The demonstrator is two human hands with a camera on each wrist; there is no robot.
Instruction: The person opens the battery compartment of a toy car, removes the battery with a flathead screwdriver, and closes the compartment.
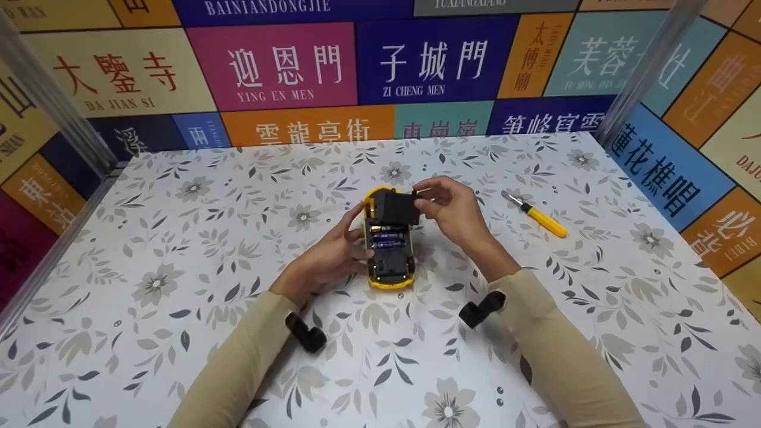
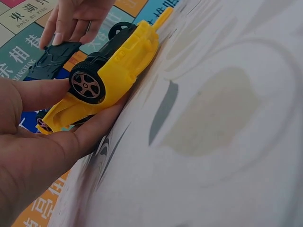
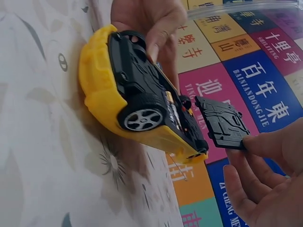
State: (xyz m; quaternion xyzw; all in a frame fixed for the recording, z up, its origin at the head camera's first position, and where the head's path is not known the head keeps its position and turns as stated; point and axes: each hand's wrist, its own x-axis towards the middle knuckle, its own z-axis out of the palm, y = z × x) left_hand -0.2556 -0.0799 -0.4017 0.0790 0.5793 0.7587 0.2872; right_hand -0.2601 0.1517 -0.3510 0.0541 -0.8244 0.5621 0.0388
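Note:
A yellow toy car (image 1: 392,280) lies upside down on the table, black underside and wheels facing up. Purple batteries (image 1: 388,239) sit side by side in its open compartment. My left hand (image 1: 334,255) grips the car along its left side, and the left wrist view shows fingers close to a wheel (image 2: 87,82). With thumb and fingers my right hand (image 1: 455,209) pinches the edge of a thin black battery cover (image 3: 223,124). In the right wrist view the cover is tilted and apart from the car; from the head it overlaps the car's far end.
To the right lies a tool with a yellow handle (image 1: 546,222), a black collar and a short metal tip. The table (image 1: 238,190) has a floral cover. Printed panels (image 1: 267,65) stand along its back and sides. Black wrist cameras (image 1: 306,333) sit on both sleeves.

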